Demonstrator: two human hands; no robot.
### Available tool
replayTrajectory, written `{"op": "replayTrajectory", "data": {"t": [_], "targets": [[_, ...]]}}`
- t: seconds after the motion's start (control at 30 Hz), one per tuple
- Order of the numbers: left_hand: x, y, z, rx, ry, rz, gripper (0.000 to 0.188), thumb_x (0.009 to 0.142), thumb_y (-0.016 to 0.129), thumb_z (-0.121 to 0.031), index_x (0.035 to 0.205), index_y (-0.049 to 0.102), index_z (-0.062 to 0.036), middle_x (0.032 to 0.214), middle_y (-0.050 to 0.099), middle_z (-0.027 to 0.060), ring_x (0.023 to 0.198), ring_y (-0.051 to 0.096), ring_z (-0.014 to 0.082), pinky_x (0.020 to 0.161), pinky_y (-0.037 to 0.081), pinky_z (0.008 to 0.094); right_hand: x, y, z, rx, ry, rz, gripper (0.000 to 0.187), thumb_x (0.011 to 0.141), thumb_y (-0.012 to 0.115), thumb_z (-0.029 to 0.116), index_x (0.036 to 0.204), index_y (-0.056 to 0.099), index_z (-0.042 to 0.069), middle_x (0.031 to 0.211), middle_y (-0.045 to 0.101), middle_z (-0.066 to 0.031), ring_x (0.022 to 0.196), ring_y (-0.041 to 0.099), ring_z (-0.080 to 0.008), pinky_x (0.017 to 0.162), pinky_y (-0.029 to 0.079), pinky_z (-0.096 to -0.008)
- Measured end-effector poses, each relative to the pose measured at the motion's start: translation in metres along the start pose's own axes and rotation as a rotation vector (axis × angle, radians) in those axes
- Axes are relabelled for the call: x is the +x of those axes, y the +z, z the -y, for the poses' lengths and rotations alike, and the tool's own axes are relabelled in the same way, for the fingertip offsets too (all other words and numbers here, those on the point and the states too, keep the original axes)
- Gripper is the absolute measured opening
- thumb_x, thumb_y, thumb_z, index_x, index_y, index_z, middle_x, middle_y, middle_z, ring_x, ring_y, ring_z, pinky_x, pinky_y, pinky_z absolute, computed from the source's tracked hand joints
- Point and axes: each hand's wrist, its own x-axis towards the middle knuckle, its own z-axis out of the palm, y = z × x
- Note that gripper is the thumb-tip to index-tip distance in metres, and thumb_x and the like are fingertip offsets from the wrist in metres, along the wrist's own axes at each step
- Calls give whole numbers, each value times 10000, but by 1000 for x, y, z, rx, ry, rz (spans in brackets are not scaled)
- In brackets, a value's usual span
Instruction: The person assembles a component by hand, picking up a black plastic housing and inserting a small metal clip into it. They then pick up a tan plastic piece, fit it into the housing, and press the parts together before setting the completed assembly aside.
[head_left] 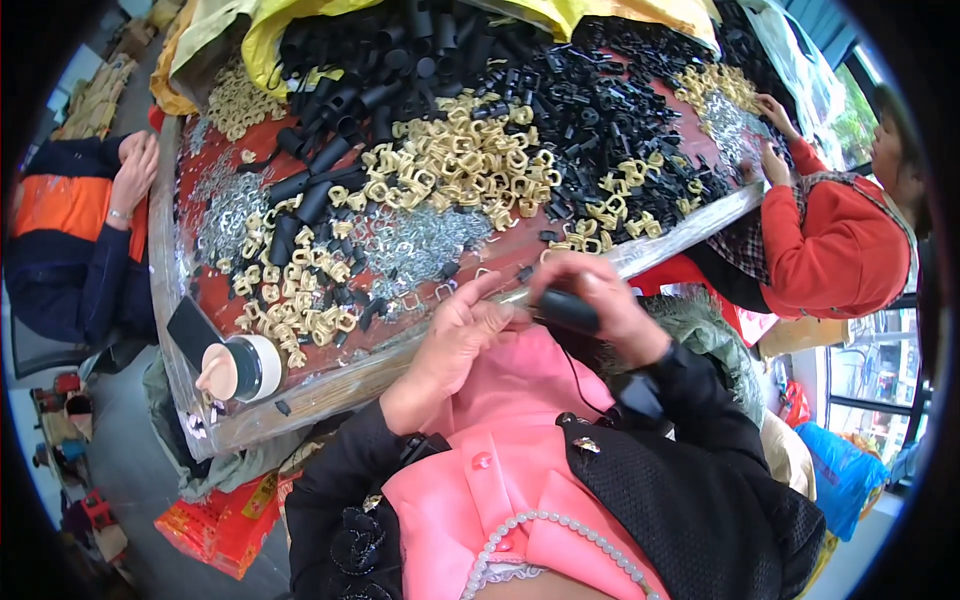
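My right hand (610,305) is wrapped round a smooth black cylindrical piece (568,312), just over the near edge of the worktable. Close beside it, my left hand (455,340) has its thumb and fingertips pressed together, pointing toward the black piece. Whatever sits between those fingertips is too small to make out. Beyond my hands lie a heap of silver wire clips (425,245) and a larger pile of gold ring-shaped buckles (460,150). More gold buckles (300,300) are scattered to the left, mixed with small black bits.
Black tubes (320,195) and small black parts (590,110) cover the far side of the red tabletop, edged by a wooden rim (350,385). A round jar (245,368) and a dark phone (200,335) occupy the near left corner. One person (830,240) works at right, another (80,240) at left.
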Motion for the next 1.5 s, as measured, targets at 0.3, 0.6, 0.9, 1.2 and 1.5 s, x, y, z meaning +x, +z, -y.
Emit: {"op": "replayTrajectory", "data": {"t": [0.3,0.6,0.9,1.2,1.5], "targets": [[27,7,-18,863,110,33,483,766,605,-157,1166,407,27,982,562,131,828,557,176,768,442,276,-164,-100,42,-994,654,-54,324,713,605,296,849,580,3,762,578,-144,728,564,-249,654,430,-317],[36,-6,-10,1737,648,173,454,697,600,-122,1093,453,44,1048,499,190,1034,427,360,908,347,384,22,-112,12,-1395,-304,-266,272,709,584,116,957,515,27,874,497,-123,824,492,-298,682,394,-363],[24,-5,-18,997,254,-36,399,788,568,-127,1126,440,41,1067,520,127,981,512,210,856,399,287,83,-119,-21,-1654,-291,-384,120,672,617,125,736,542,58,699,440,-75,697,485,-245,591,381,-345],[15,-13,8,563,285,47,346,828,532,-137,1117,444,31,994,554,107,886,558,165,738,468,251,26,17,-20,-565,-198,18,139,667,644,69,761,550,28,687,483,-64,609,467,-202,536,385,-300],[-21,-42,-5,166,118,-162,282,850,504,-160,1079,446,-5,904,555,72,771,569,136,668,475,234,32,-3,-27,-1289,-263,-44,159,658,620,131,784,536,79,752,505,-69,723,487,-258,632,369,-359]]}}
